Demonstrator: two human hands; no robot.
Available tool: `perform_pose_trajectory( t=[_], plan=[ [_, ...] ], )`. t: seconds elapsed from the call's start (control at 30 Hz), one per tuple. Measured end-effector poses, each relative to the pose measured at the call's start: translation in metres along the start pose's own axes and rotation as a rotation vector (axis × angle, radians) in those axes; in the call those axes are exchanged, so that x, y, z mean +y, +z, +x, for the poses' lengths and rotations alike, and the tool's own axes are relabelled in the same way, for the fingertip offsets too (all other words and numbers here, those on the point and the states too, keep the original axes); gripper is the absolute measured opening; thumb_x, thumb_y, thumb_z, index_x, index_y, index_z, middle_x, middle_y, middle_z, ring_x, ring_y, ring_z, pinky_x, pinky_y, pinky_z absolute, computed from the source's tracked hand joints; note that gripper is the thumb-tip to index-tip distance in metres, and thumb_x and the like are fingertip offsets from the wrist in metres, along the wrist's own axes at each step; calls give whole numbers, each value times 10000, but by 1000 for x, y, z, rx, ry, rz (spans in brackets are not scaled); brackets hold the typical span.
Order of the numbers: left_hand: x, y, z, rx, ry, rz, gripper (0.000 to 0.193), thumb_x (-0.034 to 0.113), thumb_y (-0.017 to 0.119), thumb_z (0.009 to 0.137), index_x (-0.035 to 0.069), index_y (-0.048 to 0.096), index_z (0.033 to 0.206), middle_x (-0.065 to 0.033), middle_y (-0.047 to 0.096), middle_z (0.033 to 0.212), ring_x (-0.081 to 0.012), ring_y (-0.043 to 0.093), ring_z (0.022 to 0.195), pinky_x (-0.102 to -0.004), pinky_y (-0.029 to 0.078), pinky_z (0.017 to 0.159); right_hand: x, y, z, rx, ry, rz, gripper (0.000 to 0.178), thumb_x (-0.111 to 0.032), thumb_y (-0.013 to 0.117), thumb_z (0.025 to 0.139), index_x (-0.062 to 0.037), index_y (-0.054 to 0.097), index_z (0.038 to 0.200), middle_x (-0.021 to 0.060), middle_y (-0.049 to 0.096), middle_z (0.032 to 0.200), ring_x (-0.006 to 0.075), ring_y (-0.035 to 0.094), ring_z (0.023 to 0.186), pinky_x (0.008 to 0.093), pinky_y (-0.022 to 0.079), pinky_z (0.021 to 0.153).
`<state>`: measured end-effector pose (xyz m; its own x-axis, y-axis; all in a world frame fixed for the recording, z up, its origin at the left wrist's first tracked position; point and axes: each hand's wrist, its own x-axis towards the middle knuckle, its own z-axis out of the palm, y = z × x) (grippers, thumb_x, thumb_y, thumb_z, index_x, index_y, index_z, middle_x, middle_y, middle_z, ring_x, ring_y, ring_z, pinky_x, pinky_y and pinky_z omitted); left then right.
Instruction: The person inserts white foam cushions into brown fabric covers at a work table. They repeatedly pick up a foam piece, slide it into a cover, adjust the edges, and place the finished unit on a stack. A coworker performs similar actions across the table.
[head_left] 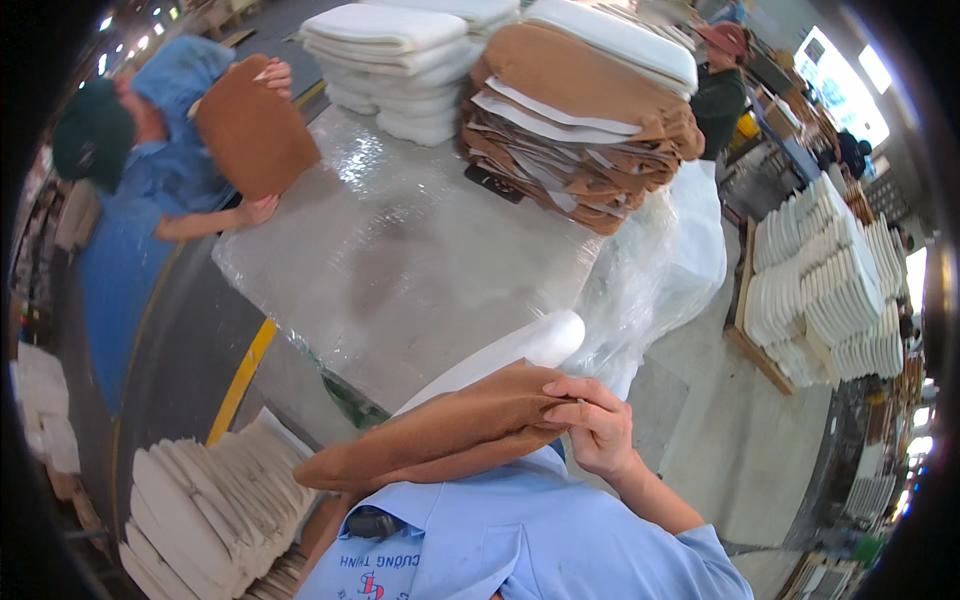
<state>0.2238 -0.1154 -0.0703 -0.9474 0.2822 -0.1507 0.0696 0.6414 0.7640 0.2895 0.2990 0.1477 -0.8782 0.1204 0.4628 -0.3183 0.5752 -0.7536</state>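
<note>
A brown fabric cover stretches across in front of my chest, its open edge folded at the right end. My right hand is closed on that right end, pinching the fabric between thumb and fingers. My left forearm runs up behind the cover's left end; the left hand itself is hidden by the fabric. Just beyond the cover, a white foam pad slants over the near edge of the wrapped table. Whether the pad reaches into the cover, I cannot tell.
At the table's far side rise a stack of brown covers and white pads. A co-worker at left holds a brown padded piece. Pale pads stand at lower left; white pads fill a pallet at right.
</note>
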Motion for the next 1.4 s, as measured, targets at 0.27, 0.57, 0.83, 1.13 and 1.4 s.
perform_pose_trajectory(
  t=[0.27, 0.57, 0.83, 1.13, 1.4],
  plan=[
    [81, -148, 123, -277, -153, 489, 259, 18, 631, 953, 40, 758, 1178, -170, 768, 1122, -292, 723, 1079, -366, 554, 954, -5, -2, -24, 94, -129, 24, 232, 86, 652, 779, -61, 761, 922, 121, 721, 1199, 283, 709, 969, 363, 604, 803],
    [347, -20, 161, -901, 911, 187, 501, -89, 647, 808, 148, 753, 1236, -127, 616, 1118, -327, 623, 1017, -392, 527, 860, -20, -6, -33, 63, -261, 72, 137, -10, 734, 795, -51, 711, 924, 137, 693, 1257, 294, 692, 961, 363, 605, 793],
    [377, 8, 179, -1006, 1175, 408, 265, -16, 743, 772, 101, 704, 1006, -104, 595, 1171, -310, 605, 1068, -413, 520, 880, -23, -19, -49, 53, -287, 102, 105, -12, 769, 828, -44, 735, 921, 156, 685, 1293, 272, 705, 941, 336, 606, 761],
    [378, -3, 164, -994, 966, 194, 203, -20, 740, 760, 78, 702, 933, -69, 652, 904, -317, 624, 977, -408, 507, 875, 30, -18, -32, -143, 567, 662, 455, 2, 630, 947, -49, 602, 1398, 105, 672, 1217, 174, 666, 934, 316, 562, 786],
    [380, -11, 156, -848, 1122, 96, 143, -1, 718, 853, 58, 648, 963, -79, 667, 928, -265, 624, 930, -402, 521, 827, 55, 15, -21, -457, 603, 875, 235, -76, 670, 965, -35, 604, 1187, 19, 656, 983, 105, 589, 844, 311, 501, 732]
  ],
)
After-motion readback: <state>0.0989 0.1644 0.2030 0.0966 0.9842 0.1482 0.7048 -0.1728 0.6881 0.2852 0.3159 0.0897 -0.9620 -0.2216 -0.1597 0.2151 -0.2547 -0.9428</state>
